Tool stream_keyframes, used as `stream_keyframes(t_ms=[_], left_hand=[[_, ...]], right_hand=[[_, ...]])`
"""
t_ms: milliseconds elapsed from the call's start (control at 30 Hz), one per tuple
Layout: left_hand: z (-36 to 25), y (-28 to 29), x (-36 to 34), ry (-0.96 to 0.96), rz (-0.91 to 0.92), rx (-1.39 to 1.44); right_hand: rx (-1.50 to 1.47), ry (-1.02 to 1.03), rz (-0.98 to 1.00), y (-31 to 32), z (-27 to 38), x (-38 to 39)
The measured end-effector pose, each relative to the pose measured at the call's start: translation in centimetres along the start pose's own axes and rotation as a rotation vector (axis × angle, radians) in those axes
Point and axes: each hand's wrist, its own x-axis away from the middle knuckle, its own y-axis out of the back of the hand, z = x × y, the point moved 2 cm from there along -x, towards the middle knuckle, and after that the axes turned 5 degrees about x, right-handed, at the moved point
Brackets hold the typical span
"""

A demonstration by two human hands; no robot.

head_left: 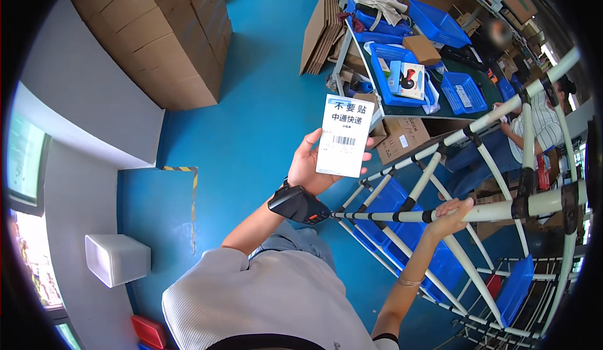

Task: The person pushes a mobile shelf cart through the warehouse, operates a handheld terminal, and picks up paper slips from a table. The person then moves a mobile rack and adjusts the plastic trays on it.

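My left hand (309, 164) holds up a white rectangular label card (343, 135) with printed characters and a barcode, gripped along its left and lower edge. A black wrist-worn device (298, 205) with an orange tip sits on that wrist. My right hand (451, 215) is closed around a white horizontal tube of a pipe rack (502, 210) at right. Blue bins (402, 234) rest on the rack's lower levels beneath both hands.
A green worktable (483, 83) at upper right carries blue trays, boxes and packages. A seated person (534, 130) in a striped shirt works behind the rack. Stacked brown cartons (163, 36) stand at upper left, flat cardboard sheets (320, 29) lean by the table. The floor is blue.
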Motion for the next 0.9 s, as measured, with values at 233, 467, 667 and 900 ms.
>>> stream_keyframes(t_ms=[233, 467, 667, 900], left_hand=[[-0.5, -0.4, 1.5, 0.039, -0.057, -0.027], [-5.9, -1.2, 7.3, -0.074, -0.241, -0.138], [-9.4, 0.2, 23.7, -0.281, -0.413, -0.197], [-5.7, -3.4, 39.4, -0.578, -0.547, -0.238]], right_hand=[[-0.108, -0.117, -0.05, -5.2, -0.9, 2.1], [0.366, 0.014, 0.436, -15.9, 2.3, 0.5], [1.081, 0.934, 0.51, -9.9, 2.2, 4.4], [1.424, 0.344, 0.285, 14.3, -0.4, -8.8]])
